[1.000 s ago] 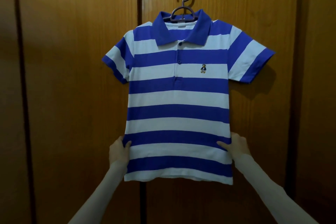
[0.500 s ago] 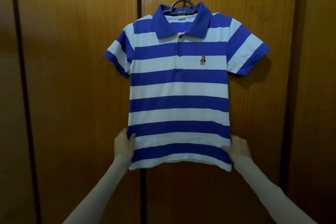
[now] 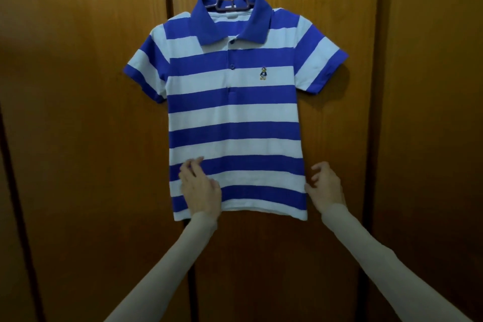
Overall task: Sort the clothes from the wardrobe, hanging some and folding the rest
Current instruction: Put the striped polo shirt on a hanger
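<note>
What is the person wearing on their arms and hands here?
Both arms are covered by snug, pale beige sleeves that reach the wrists. The left hand and right hand are bare: no gloves, and no rings, watch or markings that I can make out.

No readable text, number or brand name was to be found. The only sign was a small embroidered emblem (image 3: 263, 73), a bear-like figure in a blue top, which was set on a white stripe on the chest of the striped polo shirt (image 3: 235, 123); no lettering could be made out on it.
</note>
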